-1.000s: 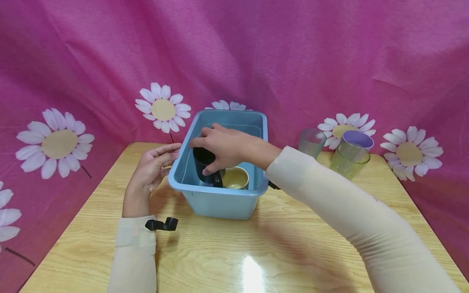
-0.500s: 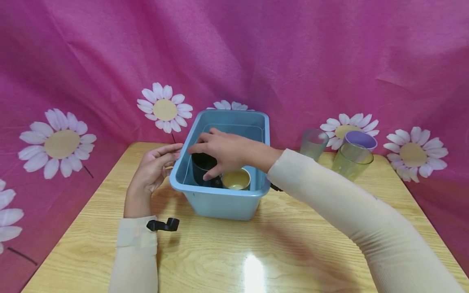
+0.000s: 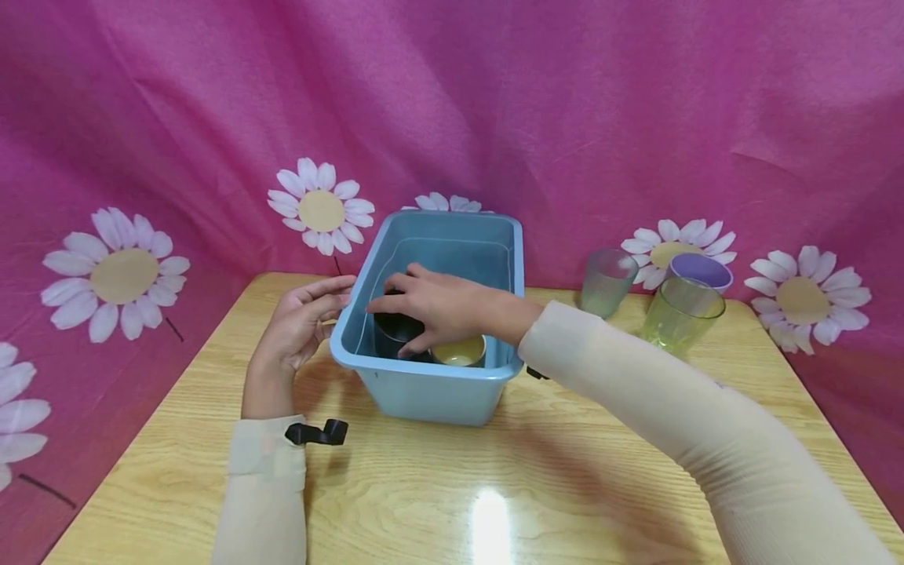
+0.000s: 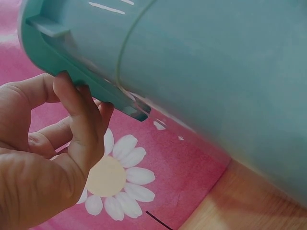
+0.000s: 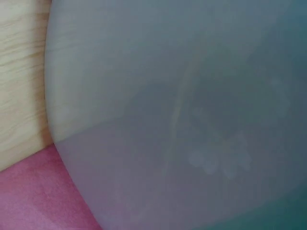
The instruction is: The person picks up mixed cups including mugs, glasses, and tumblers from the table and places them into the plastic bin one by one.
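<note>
A light blue plastic tub (image 3: 431, 392) stands on the wooden table. My right hand (image 3: 441, 310) reaches down into it and holds a black mug (image 3: 397, 333) from above, by its upper edge, with the fingers on one side and the thumb on the near side. A yellow cup (image 3: 462, 351) sits in the tub to the right of the mug, partly covered by the right hand. My left hand (image 3: 300, 326) is at the tub's left rim. In the left wrist view its bent fingertips touch the underside of the green-tinted rim (image 4: 91, 88). No hand shows in the right wrist view.
To the right stand a clear grey glass (image 3: 607, 284), a yellow-green glass (image 3: 681, 314) and a purple cup (image 3: 701, 271) behind it. A pink daisy-print cloth (image 3: 551, 118) hangs behind and beside the table (image 3: 395, 486). A blurred see-through surface (image 5: 168, 72) fills most of the right wrist view.
The right hand has moved down and slightly nearer with the black mug, which now sits lower in the tub. The left hand keeps its place at the rim.
</note>
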Demonstrator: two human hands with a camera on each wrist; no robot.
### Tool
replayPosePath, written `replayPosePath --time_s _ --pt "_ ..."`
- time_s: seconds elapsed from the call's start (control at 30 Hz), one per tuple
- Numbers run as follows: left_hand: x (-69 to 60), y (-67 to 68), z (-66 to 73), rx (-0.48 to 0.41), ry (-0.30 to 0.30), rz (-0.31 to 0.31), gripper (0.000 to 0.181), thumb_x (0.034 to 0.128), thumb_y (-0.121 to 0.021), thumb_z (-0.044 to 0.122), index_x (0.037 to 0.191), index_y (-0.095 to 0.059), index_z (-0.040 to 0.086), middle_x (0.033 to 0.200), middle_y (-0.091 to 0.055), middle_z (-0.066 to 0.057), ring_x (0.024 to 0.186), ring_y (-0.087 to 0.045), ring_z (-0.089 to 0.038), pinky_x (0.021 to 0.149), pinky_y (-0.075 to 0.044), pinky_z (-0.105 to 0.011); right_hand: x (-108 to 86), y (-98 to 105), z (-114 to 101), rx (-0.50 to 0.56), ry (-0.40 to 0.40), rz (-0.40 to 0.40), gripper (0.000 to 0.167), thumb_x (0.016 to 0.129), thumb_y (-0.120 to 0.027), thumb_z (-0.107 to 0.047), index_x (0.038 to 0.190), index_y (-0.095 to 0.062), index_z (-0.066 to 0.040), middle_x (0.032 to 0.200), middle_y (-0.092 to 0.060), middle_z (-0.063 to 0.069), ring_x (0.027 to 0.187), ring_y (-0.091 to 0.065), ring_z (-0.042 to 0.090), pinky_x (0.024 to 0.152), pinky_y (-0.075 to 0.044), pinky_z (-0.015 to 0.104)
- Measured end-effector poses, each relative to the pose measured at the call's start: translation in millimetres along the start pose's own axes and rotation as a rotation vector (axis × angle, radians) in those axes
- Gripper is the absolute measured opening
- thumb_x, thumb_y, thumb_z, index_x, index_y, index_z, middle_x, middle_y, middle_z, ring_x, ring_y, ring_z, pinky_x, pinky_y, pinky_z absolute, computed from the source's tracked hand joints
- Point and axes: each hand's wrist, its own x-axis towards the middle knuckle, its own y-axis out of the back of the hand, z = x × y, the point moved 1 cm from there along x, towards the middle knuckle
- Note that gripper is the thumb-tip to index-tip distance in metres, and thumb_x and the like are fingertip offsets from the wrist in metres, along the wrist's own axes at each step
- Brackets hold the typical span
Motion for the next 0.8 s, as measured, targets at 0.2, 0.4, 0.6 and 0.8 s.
replayPosePath --time_s 0.2,0.4,0.6,0.8 --pt "0.6 -0.8 -0.4 -0.002 0.003 -0.002 0.037 0.0997 -0.066 0.009 0.134 -0.063 -0.004 0.100 -0.075 -0.001 0.084 -0.071 -0.015 0.078 -0.063 -0.032 1.5 -7.3 0.1 -0.013 0.031 -0.007 0.077 0.089 -0.076 -0.053 0.154 -0.048 -0.023 0.149 -0.049 0.008 0.123 -0.044 0.023 0.093 -0.051 0.030" --pt "1.8 -1.4 0.0 -0.003 0.004 -0.006 0.040 0.1004 -0.064 0.008 0.137 -0.058 -0.007 0.099 -0.075 -0.001 0.084 -0.073 -0.014 0.077 -0.063 -0.031 4.0 -11.1 1.1 -0.008 0.035 -0.032 0.077 0.088 -0.078 -0.051 0.154 -0.048 -0.025 0.149 -0.049 0.007 0.124 -0.044 0.022 0.095 -0.051 0.030" --pt "2.0 -0.6 -0.3 0.001 -0.003 -0.007 0.037 0.1004 -0.064 0.007 0.135 -0.061 -0.005 0.100 -0.074 -0.001 0.085 -0.073 -0.014 0.077 -0.063 -0.031 6.7 -13.8 -2.6 -0.054 0.072 -0.090 0.073 0.089 -0.078 -0.046 0.154 -0.049 -0.026 0.147 -0.050 0.006 0.123 -0.045 0.023 0.098 -0.051 0.031" --pt "2.4 -1.4 0.3 -0.010 -0.001 -0.014 0.040 0.1006 -0.063 0.006 0.138 -0.057 -0.009 0.100 -0.075 -0.001 0.086 -0.073 -0.012 0.076 -0.063 -0.030 7.4 -18.9 -8.2 -0.120 0.142 -0.148 0.068 0.094 -0.076 -0.026 0.155 -0.047 -0.024 0.148 -0.049 0.007 0.124 -0.046 0.024 0.102 -0.050 0.033"
